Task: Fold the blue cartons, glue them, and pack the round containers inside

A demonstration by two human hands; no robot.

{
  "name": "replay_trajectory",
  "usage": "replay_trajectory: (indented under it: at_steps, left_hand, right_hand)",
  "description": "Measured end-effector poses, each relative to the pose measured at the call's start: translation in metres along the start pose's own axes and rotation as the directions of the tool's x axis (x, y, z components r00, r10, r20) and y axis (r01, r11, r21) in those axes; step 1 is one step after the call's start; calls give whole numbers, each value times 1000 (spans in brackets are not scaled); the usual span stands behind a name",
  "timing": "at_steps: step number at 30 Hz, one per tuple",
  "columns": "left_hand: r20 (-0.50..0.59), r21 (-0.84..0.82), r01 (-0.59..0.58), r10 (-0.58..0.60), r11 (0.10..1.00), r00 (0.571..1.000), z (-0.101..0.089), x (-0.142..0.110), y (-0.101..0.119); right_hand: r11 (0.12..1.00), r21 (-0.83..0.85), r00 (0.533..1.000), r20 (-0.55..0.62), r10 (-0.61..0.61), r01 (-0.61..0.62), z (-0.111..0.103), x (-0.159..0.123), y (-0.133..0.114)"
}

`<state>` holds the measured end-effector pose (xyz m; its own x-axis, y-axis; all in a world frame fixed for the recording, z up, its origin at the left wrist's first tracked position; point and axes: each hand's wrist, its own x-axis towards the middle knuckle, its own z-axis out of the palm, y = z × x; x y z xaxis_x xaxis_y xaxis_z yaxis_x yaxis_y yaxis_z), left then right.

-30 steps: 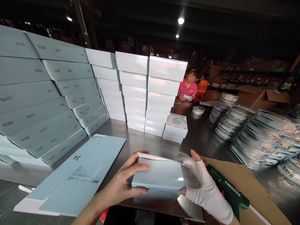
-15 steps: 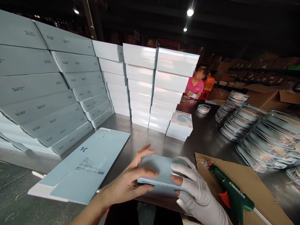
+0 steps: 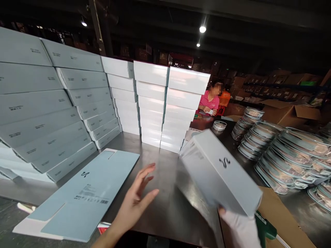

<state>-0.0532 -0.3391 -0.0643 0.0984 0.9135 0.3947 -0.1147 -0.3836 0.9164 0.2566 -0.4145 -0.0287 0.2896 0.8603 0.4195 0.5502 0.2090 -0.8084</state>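
Observation:
My right hand (image 3: 240,222), in a white glove with bare fingertips, grips a pale blue-white box (image 3: 219,172) by its near lower end. The box is tilted up above the table, slightly blurred, with a dark squiggle logo on one face; most of the gripping fingers are behind it. My left hand (image 3: 139,196) is bare and hovers over the metal table (image 3: 165,206), fingers apart and curved, touching nothing. To its left lies a flat light-blue carton sheet (image 3: 88,193) with a logo, printed text and a barcode.
Tall stacks of pale boxes (image 3: 152,103) line the table's back and left. Several stacks of round clear-lidded cases (image 3: 287,158) stand at right. A green glue gun (image 3: 266,227) lies on cardboard (image 3: 289,220), partly hidden. A person in pink (image 3: 209,100) sits beyond.
My right hand has lifted the box off the table and swung it right, tilting it. My left hand has let go of it and moved slightly left.

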Motion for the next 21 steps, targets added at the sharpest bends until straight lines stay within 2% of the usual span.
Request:
replay_trajectory:
  at_steps: [2,4,5,7,10,13,15,19,21]
  left_hand:
    - [-50,176,-4,13,984,999,-27,3,2]
    - [-95,319,12,20,948,995,-54,3,1]
    - [-120,375,20,27,927,992,-66,3,1]
    - [-156,474,31,49,880,987,-83,1,1]
    - [-180,644,53,85,763,980,-101,5,5]
    - [-224,834,186,11,519,975,-126,19,8]
    - [-317,882,312,-47,354,947,-150,30,5]
    - [-467,862,486,-146,144,872,-188,45,-8]
    - [-485,861,502,-163,81,859,-195,48,-9]
  right_hand:
    - [972,-234,984,-165,-62,22,-10,49,-13]
    - [870,-491,966,-191,-172,58,-9,102,-23]
    - [792,-604,965,-148,-216,85,-4,128,-26]
    - [668,-731,967,-48,-252,138,14,172,-27]
    - [569,-793,964,85,-253,219,49,210,-21]
    - [543,-786,950,181,-254,295,70,211,-17]
    - [559,-767,943,184,-279,315,69,195,-19]
    - [632,-656,907,223,-358,412,39,135,-29]
    - [665,-536,853,280,-440,520,22,102,-36]
